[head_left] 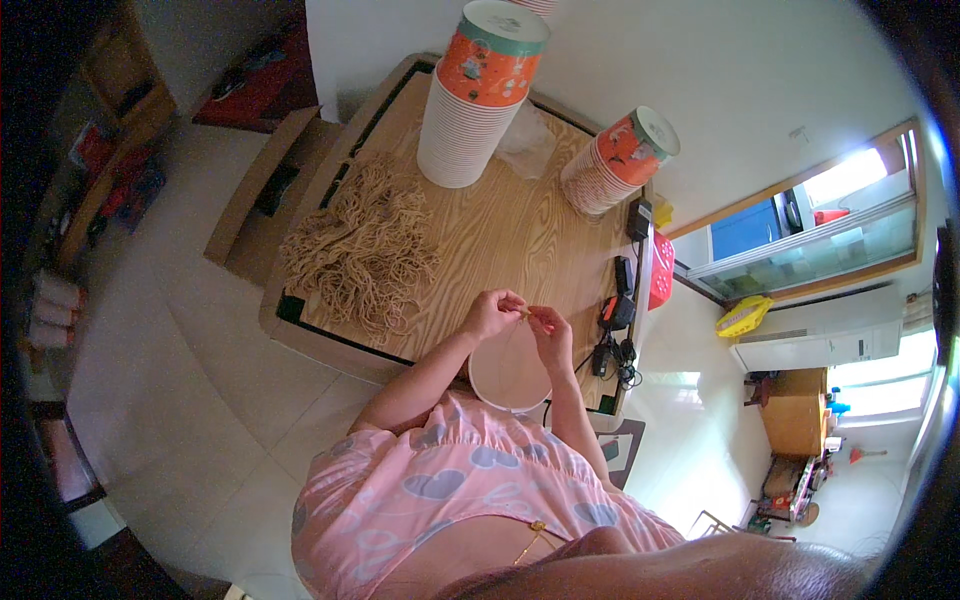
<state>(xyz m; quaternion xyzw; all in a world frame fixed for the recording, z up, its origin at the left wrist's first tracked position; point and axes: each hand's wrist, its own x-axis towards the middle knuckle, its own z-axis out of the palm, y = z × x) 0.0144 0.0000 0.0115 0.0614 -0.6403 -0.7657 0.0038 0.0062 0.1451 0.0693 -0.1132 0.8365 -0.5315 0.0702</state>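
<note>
Head view: both of the person's hands are meeting just above a pale tub (pixel 508 378), which is sitting between the body and the near edge of the wood-grain table (pixel 490 250). Its round mouth is facing up toward the camera, so its long axis is running away from the lens and looking foreshortened; what is supporting it is staying hidden. The left hand (pixel 497 314) is reaching in from the left, its thumb and fingers pinching a small yellowish piece (pixel 526 313) near the tub's far rim. The right hand (pixel 551 335) is coming up along the tub's right side, its fingertips pressing together at the same piece. That piece is showing too small for me to tell its long axis or which way its ends are pointing.

Beyond the left forearm, a loose heap of tan cord (pixel 365 245) is lying on the table, its strands running in many directions. Toward the far edge, a tall stack of tubs (pixel 478 110) is standing upright, its long axis slanting toward the picture's upper right. A shorter stack (pixel 615 165) is standing to its right, slanting the same way. Black cables (pixel 622 368) are lying by the right edge, near a red basket (pixel 661 270)
</note>
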